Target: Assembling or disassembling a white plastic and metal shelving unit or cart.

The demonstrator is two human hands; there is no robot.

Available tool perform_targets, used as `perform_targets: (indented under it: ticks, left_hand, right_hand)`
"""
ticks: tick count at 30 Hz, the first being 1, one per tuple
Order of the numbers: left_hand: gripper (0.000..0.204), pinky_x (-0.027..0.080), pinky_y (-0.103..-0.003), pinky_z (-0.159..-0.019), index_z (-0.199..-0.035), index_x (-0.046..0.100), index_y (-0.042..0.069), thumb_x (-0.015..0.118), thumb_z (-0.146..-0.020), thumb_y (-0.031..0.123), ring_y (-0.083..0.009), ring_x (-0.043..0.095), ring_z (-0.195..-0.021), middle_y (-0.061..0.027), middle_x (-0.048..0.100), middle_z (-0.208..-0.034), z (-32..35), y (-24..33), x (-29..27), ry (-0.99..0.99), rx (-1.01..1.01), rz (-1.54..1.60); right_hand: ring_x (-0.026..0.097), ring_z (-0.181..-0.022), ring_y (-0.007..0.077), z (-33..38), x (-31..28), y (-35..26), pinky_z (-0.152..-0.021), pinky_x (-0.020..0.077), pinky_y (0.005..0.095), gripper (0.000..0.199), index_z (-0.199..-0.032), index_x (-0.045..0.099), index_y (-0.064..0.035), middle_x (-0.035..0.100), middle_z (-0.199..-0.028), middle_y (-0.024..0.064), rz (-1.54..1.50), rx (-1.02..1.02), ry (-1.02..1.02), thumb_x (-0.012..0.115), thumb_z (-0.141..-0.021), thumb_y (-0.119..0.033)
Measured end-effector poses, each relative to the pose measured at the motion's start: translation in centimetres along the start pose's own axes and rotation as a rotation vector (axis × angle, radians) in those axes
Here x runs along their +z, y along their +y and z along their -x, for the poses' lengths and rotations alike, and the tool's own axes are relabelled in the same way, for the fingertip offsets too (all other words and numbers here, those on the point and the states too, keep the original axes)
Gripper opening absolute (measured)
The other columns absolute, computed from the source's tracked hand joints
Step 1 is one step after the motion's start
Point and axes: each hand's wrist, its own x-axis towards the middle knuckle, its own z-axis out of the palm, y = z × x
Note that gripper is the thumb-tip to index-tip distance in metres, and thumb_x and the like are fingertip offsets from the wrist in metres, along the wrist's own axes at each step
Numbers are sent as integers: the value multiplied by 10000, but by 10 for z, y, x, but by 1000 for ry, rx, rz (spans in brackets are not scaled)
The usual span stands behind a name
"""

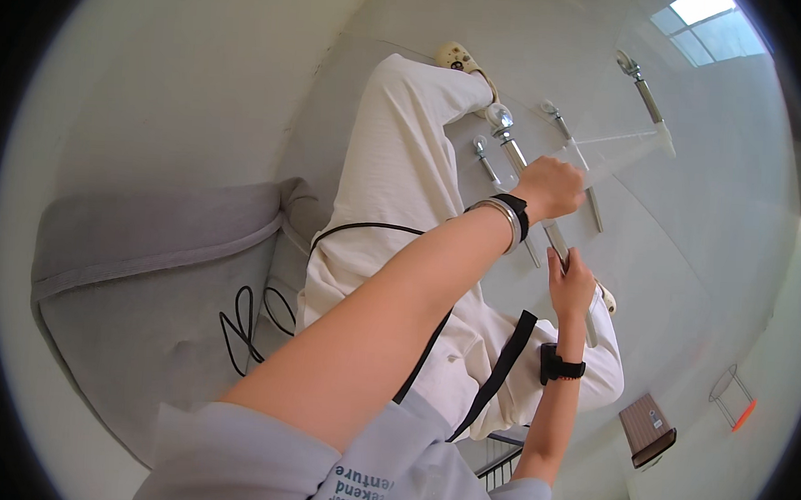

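A long metal rod (515, 155) with a clear, ball-like end in a chrome mount slants across my lap. My left hand (551, 187) is closed in a fist over its middle; the fingers' undersides are hidden. Translucent plastic film (623, 159) spreads from beside that fist toward the right. Lower on the same rod, my right hand (573, 283) grips it with the thumb along it. On the floor beyond lie several similar rods: a thin one (589, 191) past my left fist, a short-looking one (647, 98) farther right, and another (487, 167) nearer my leg.
A grey cushioned seat (158, 275) is on the left, with a black cable (247, 333) on it. To the lower right are a brown ribbed box (647, 429) and an orange-edged wire object (740, 410). A pale wall (185, 71) rises at the left.
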Motion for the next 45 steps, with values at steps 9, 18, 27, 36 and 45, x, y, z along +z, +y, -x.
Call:
perform_targets:
  ticks: [9, 18, 27, 36, 45]
  left_hand:
    - [252, 517, -397, -643, -770, 626, 46, 584, -753, 294, -317, 640, -675, -156, 638, -690, -1, -1, -1, -5, -3, -21]
    - [261, 524, -395, -660, -799, 635, 53, 587, -764, 307, -307, 647, -688, -147, 646, -708, 0, 3, -1, -18, -34, -23]
    - [266, 525, -391, -659, -809, 637, 53, 588, -766, 311, -305, 648, -702, -147, 650, -720, -1, 2, -2, -40, -29, -37]
    - [253, 523, -393, -665, -808, 634, 52, 580, -763, 296, -309, 647, -698, -148, 650, -722, 0, 3, -4, -36, -20, -25]
    - [255, 522, -396, -664, -813, 630, 52, 565, -773, 296, -312, 649, -713, -148, 653, -739, -1, 8, -4, -23, -37, -9]
  right_hand:
    - [538, -570, 394, 0, -1, -10, -520, 407, 457, 403, -707, 464, -25, 542, -579, 171, -20, 63, -21, 562, -852, -388]
    - [500, -562, 411, 4, 1, -10, -527, 391, 444, 417, -707, 448, 8, 520, -585, 195, -67, 92, -3, 560, -862, -362]
    - [545, -592, 401, 5, 2, -8, -531, 413, 464, 409, -728, 469, -22, 553, -601, 183, -12, 93, -28, 551, -856, -401]
    - [546, -597, 401, 3, -1, -11, -539, 415, 463, 415, -729, 479, -19, 555, -607, 185, -21, 116, -30, 557, -848, -408]
    - [557, -622, 423, 2, -12, -20, -563, 426, 478, 454, -736, 485, -10, 563, -617, 208, -39, 172, -117, 531, -850, -447]
